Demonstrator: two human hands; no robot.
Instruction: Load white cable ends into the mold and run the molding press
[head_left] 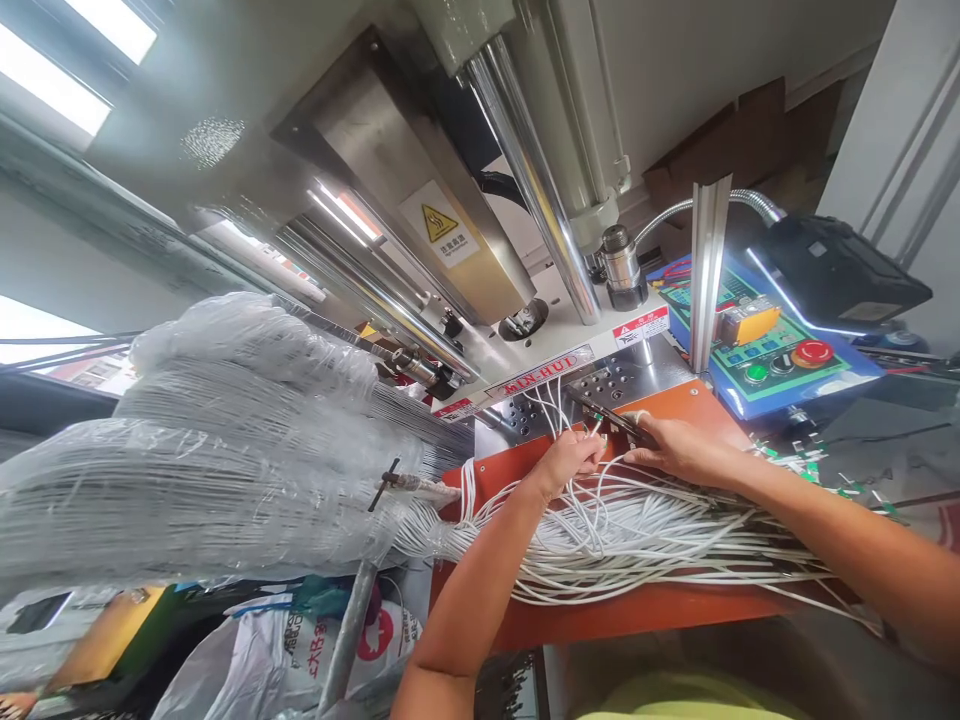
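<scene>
My left hand (571,460) is closed, pinching a white cable (595,428) with a small green part near its end, in front of the press. My right hand (671,447) grips a long, dark, narrow metal piece (619,417); its exact kind is unclear. The far end of that piece points to the press bed (600,385), close to my left fingers. Several white cables (553,405) run out from under the press plate marked MIN-HUI (540,372). Below both hands, a thick spread of white cables (637,540) lies across the orange-brown board (570,615).
Large plastic-wrapped cable bundles (202,480) fill the left side. Overhead is the press head with a heat-warning label (440,224). At right sits a blue control box (780,350) with a red button (812,352). Green-and-white cable ends (810,462) stick out at the board's right.
</scene>
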